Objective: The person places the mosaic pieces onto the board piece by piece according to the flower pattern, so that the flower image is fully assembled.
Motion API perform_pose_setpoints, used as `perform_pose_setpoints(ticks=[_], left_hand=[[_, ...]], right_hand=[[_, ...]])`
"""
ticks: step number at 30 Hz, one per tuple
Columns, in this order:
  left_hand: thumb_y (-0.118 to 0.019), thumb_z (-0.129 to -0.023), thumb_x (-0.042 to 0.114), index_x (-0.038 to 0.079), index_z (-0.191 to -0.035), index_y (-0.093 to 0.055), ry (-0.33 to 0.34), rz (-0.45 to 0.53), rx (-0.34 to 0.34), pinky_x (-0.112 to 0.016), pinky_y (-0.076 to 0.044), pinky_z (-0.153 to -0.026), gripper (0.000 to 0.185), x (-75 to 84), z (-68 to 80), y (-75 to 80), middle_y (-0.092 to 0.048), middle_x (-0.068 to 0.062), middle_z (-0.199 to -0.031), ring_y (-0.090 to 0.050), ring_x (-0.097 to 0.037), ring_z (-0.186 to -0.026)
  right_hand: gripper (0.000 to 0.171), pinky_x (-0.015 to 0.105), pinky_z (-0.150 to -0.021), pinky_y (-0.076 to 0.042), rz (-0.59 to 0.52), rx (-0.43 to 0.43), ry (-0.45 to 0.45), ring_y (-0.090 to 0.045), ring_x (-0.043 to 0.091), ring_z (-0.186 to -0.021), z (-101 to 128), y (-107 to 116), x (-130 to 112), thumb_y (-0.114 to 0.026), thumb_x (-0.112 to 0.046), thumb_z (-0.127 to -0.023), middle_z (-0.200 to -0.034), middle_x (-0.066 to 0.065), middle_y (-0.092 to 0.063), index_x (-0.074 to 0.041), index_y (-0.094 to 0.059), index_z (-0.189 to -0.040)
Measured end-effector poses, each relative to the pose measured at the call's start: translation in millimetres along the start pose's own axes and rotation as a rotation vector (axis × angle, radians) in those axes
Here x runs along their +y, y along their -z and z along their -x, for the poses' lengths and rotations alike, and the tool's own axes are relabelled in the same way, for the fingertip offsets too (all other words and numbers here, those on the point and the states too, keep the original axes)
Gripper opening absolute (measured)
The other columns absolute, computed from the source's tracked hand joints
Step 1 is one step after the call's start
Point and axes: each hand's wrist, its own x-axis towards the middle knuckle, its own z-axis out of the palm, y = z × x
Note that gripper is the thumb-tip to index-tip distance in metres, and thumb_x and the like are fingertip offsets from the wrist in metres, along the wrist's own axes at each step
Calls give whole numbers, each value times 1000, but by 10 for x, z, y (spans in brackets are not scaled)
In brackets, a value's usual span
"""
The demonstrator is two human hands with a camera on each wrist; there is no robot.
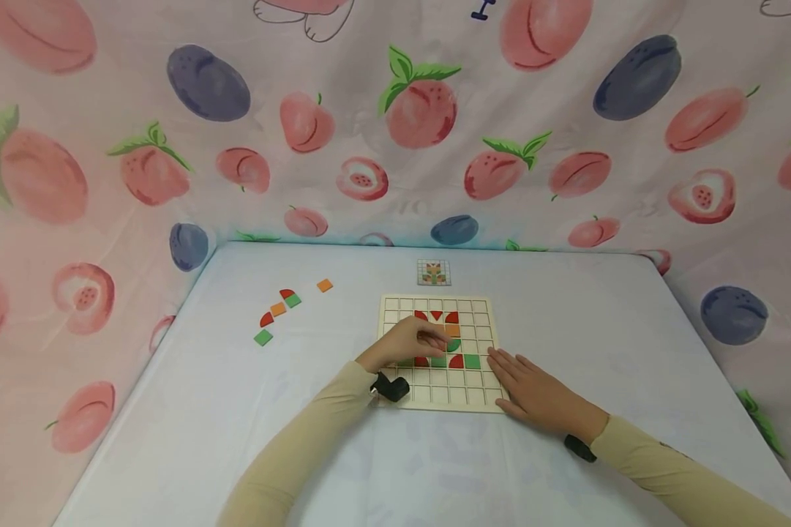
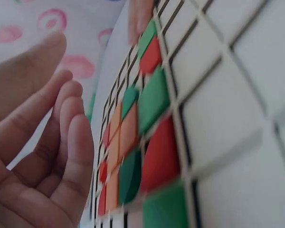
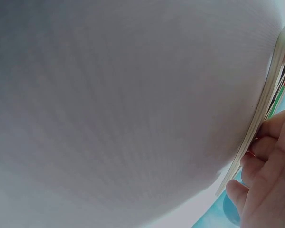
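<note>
At mid tabletop point(image 1: 599, 329), over the pale, square, wood-look grid board point(image 1: 457, 378), holding left hand point(image 1: 405, 342) loosely bent, seemingly empty, nearer the flat red, orange and green tiles point(image 1: 278, 309) leftward, and resting right hand point(image 1: 536, 391), straight-fingered, on the board's right edge.

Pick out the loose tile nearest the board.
The orange tile lying by itself; the other loose tiles, one also orange, form a slanting row farther from the board.

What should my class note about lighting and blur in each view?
Head view: fairly even light, grid board readable though small; left wrist view: dim, the nearest green tile softly blurred; right wrist view: the white table greyed, darkest at upper left, brighter along its lower edge.
</note>
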Motion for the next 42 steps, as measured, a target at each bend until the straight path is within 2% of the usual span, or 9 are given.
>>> perform_pose_setpoints(ticks=[7,14,22,29,34,38,42], left_hand=[[-71,-82,11,1,-113,-67,12,20,54,-21,-52,-78,32,-123,173,340,-69,-13,-107,-62,-9,-86],[-70,-83,9,1,-115,-66,57,20,150,-22,-50,-79,33,-256,413,676,-67,-17,-111,-62,-11,-89],[-65,-87,5,-3,-120,-61,167,38,267,-19,-50,-80,35,-453,778,1053,-61,-24,-120,-61,-24,-100],[-66,-87,11,0,-122,-60,207,44,345,-14,-49,-78,37,-602,1090,1344,-61,-22,-121,-60,-5,-92],[-66,-88,12,-1,-122,-60,250,-8,405,-13,-48,-77,37,-739,1271,1529,-62,-22,-119,-60,-3,-91],[-65,-88,11,-4,-124,-58,276,-25,475,-12,-47,-74,39,-838,1394,1649,-61,-25,-118,-58,3,-86],[-65,-88,14,-3,-124,-57,320,-45,531,-10,-46,-73,41,-930,1489,1743,-64,-22,-114,-56,9,-82]], right_hand=[[68,48,-111,-31,3,-4,-10,-30,31,-140,-2,-14,2,-50,-39,-95,-153,17,-28,3,-30,-145],[69,48,-110,-32,2,5,-5,-31,31,-140,-4,-21,9,-51,-39,-94,-153,17,-28,3,-30,-145],[69,48,-110,-32,4,8,-4,-32,31,-140,-4,-31,15,-51,-39,-94,-153,17,-29,3,-30,-144],[69,48,-110,-32,-3,12,-5,-31,31,-140,-1,-23,11,-52,-39,-94,-153,17,-28,3,-30,-145],[68,48,-110,-32,-3,12,-7,-31,31,-140,-2,-32,14,-51,-38,-94,-153,16,-28,3,-30,-145],[69,48,-110,-32,2,19,-3,-31,31,-140,2,-38,21,-51,-39,-94,-153,16,-28,3,-30,-145],[68,48,-109,-33,12,40,-2,-33,31,-139,8,-45,18,-52,-39,-94,-152,16,-31,2,-32,-144]])
